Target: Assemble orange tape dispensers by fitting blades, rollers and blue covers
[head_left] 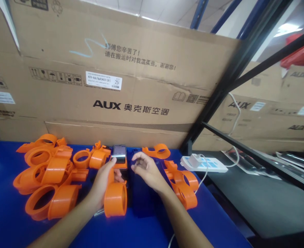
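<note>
My left hand (104, 181) is closed around the handle part of an orange plastic tape dispenser (115, 199), whose round ring hangs toward me. My right hand (148, 172) is a short way to the right, above a dark blue object (144, 203) whose kind I cannot make out. Its fingers are curled, the thumb and forefinger tips apart, with nothing visible between them. Just beyond both hands, a device with a grey screen (119, 150) stands on the blue surface, with an orange part below the screen.
Several orange tape dispensers (56, 170) lie piled at left on the blue table (2, 193); more dispensers (185, 193) lie at right. A white power strip (206, 163) with a plugged-in cable sits beside a black rack post (219, 82). A large cardboard box (131, 86) stands behind.
</note>
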{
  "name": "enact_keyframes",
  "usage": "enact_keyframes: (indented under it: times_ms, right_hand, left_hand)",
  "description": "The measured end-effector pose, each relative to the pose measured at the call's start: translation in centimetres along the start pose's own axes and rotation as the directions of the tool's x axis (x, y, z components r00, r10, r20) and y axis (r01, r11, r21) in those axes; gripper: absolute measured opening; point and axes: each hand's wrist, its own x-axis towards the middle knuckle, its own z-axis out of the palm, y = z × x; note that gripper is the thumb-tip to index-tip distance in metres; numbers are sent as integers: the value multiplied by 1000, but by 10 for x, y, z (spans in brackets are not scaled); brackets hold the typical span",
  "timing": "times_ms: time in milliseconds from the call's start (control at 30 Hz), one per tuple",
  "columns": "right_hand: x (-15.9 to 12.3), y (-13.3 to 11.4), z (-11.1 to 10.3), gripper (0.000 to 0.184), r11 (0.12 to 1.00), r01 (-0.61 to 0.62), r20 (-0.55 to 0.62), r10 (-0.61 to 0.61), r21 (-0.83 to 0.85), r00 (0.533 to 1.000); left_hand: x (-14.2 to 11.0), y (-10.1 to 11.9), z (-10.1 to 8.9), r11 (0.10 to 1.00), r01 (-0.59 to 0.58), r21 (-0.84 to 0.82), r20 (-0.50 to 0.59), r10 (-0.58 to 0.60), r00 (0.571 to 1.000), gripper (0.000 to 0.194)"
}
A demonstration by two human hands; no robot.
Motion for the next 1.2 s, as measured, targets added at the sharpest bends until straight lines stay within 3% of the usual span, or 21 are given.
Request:
enact_keyframes:
  times_ms: [100,167,267,500,700,1000,1200]
  right_hand:
    - [-6,-8,6,26,976,-2,61,-11,220,998]
    - [-7,-12,9,25,959,-2,40,-10,285,999]
    - [-8,-16,9,27,964,45,-23,-40,261,999]
    - [-12,-21,11,55,934,122,-60,-109,336,992]
    - [-14,-25,10,49,957,174,-53,-166,232,985]
    - [-15,-25,15,55,953,154,1,-160,260,987]
    - [-16,-26,18,46,960,173,-31,-171,222,985]
  left_hand:
    - [1,0,0,998,-25,54,18,24,1000,45]
    - [1,1,1,998,-23,58,17,22,1000,45]
    - [1,2,1,999,1,35,15,-1,1000,43]
    - [1,1,1,999,-25,37,0,25,1000,42]
    - [0,0,1,985,-136,102,27,134,991,43]
    - [2,-1,-3,974,-161,160,18,160,987,44]
    - [4,-1,-3,972,-172,160,-3,175,985,43]
